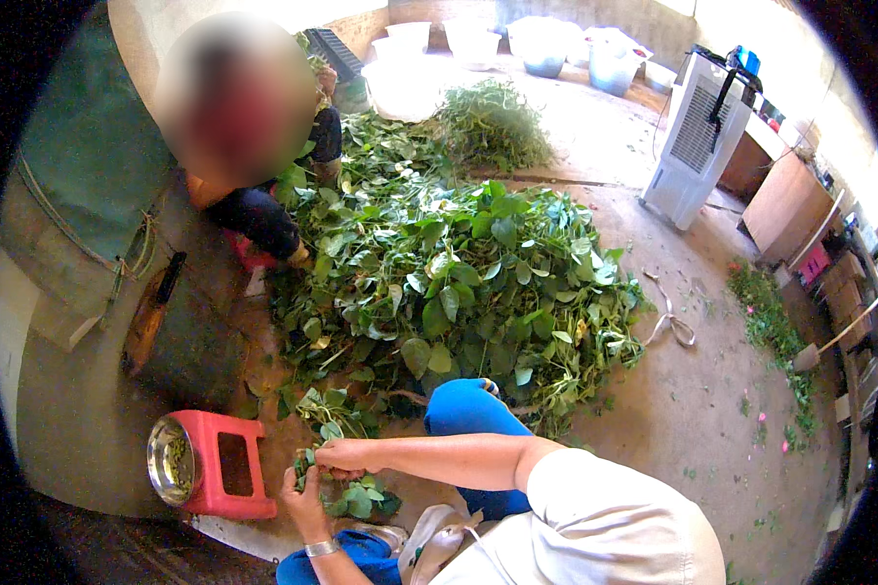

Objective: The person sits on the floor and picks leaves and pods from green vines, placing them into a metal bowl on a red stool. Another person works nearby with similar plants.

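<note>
My left hand (306, 503), with a metal bracelet at the wrist, is raised and closed around part of a leafy green plant stem (304, 468). My right hand (344, 457) meets it from the right, its fingers pinched on the same plant. More of its leaves (358, 497) hang below the hands. Left of them, a metal bowl (170, 461) with small green pieces inside rests on a red plastic stool (230, 464). A large heap of leafy plants (446, 285) lies on the floor in front of me.
Another person (263, 219) sits at the left edge of the heap, holding greenery. A second green pile (494, 124) and white tubs (402, 80) are farther back. An air cooler (699, 139) stands at the right. A tied strap (669, 325) lies beside the heap.
</note>
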The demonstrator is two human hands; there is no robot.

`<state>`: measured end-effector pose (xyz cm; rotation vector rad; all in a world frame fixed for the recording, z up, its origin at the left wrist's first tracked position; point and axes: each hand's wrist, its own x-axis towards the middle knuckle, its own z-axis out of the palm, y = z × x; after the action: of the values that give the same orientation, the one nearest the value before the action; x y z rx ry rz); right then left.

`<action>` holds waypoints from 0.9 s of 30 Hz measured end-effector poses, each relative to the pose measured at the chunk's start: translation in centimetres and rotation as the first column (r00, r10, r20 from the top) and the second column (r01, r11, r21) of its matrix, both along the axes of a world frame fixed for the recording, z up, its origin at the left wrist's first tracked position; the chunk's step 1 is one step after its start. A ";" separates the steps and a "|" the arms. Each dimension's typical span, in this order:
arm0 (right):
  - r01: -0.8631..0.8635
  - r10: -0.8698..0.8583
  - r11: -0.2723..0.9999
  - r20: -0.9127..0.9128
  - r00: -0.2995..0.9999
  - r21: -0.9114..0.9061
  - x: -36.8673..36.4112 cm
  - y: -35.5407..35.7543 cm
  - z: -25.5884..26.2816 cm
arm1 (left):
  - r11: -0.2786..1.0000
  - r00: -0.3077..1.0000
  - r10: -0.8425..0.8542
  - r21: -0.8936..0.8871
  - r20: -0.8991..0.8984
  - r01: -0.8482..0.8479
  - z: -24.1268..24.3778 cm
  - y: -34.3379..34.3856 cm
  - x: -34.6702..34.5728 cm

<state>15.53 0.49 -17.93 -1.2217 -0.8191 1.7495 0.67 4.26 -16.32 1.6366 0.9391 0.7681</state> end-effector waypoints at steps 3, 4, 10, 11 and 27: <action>0.016 -0.016 1.000 -0.019 1.000 -0.011 -0.1 -0.1 0.1 | 0.991 0.997 0.013 0.135 -0.078 -0.003 -0.4 0.3 -0.1; 0.028 -0.029 0.999 -0.030 0.999 -0.020 -0.2 -0.1 0.0 | 0.984 0.996 0.004 0.178 -0.090 0.013 -0.5 0.4 -0.2; 0.136 -0.137 0.991 -0.104 0.985 -0.017 -0.9 0.5 -2.1 | 0.935 0.983 0.066 0.356 -0.170 -0.001 -0.6 0.4 0.4; 0.161 -0.162 0.987 -0.074 0.984 -0.012 -1.1 0.6 -2.5 | 0.931 0.978 0.077 0.365 -0.192 -0.002 -0.6 0.2 0.6; 0.036 -0.119 0.964 0.304 0.945 0.265 -1.9 -0.5 -0.5 | 0.938 0.981 0.180 -0.313 0.076 -0.148 -1.3 -0.3 0.7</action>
<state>13.65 -0.02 -18.39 -1.3557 -1.1309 1.3492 1.35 3.93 -17.58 1.2481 1.0724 0.7688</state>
